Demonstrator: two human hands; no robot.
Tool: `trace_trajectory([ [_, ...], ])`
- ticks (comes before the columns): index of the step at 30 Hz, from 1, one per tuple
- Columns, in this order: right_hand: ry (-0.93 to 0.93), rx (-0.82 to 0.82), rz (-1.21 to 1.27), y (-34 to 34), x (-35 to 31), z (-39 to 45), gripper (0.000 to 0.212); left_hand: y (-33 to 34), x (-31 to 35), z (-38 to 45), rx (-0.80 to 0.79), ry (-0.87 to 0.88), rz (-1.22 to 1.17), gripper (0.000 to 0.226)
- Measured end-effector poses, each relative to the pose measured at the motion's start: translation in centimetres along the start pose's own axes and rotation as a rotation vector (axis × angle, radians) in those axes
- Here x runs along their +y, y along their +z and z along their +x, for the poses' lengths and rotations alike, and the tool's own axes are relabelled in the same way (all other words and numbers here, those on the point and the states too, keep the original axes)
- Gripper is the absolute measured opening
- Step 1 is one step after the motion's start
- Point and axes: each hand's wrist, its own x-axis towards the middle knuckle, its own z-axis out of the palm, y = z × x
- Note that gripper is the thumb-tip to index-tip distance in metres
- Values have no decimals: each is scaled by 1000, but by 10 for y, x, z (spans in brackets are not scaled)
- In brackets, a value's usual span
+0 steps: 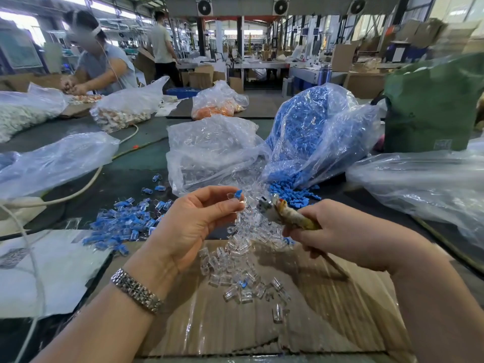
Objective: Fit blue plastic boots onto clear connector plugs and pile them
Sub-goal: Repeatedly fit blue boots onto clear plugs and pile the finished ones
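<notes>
A worker's left hand pinches a clear connector plug with a blue boot at its tip between thumb and fingertips, raised above the flattened cardboard sheet. The right hand is wrapped around a worn, tape-bound tool whose metal tip points toward the plug. Loose clear plugs, hard and glossy, spill over the cardboard; finished blue-capped pieces are heaped left of it. Beyond it, crinkled bags hold clear plugs and blue boots. The plug looks light, rigid and slippery, best held by its flat sides.
</notes>
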Motion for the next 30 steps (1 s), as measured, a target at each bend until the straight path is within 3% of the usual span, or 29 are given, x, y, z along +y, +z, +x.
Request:
trace_trajectory([
  [4,-12,-19,122,3,-3,2,36,5,-2,-2,-10,16,66,42],
  [11,-21,-30,217,7,-7,4,31,12,-5,-3,-16,56,159,39],
  [23,-32,-28,142,15,-14,8,36,13,-12,2,27,204,342,26],
  [30,-69,50,-69,20,-23,13,43,11,-11,3,62,249,378,21],
])
